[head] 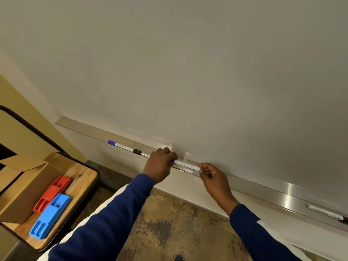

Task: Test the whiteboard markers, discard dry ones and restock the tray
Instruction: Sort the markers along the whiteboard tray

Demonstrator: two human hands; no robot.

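Whiteboard (pixel 188 72) wall, metal tray (pixel 282 193) along lower edge. Both arms extended forward. Left hand (pixel 160 164) fingers curled over held marker (pixel 185 164) at tray; right hand (pixel 212 178) pinches its white end. Markers counted: four, with blue-capped marker (pixel 120 145) and black-capped marker (pixel 140 153) lying left, blurred marker (pixel 325 213) far right

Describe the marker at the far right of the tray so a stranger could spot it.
Find the whiteboard, then follow the metal tray under it rightward past the right hand. Near the picture's right edge lies a white marker with a black end. Unlike the held marker and its neighbours, it lies alone.
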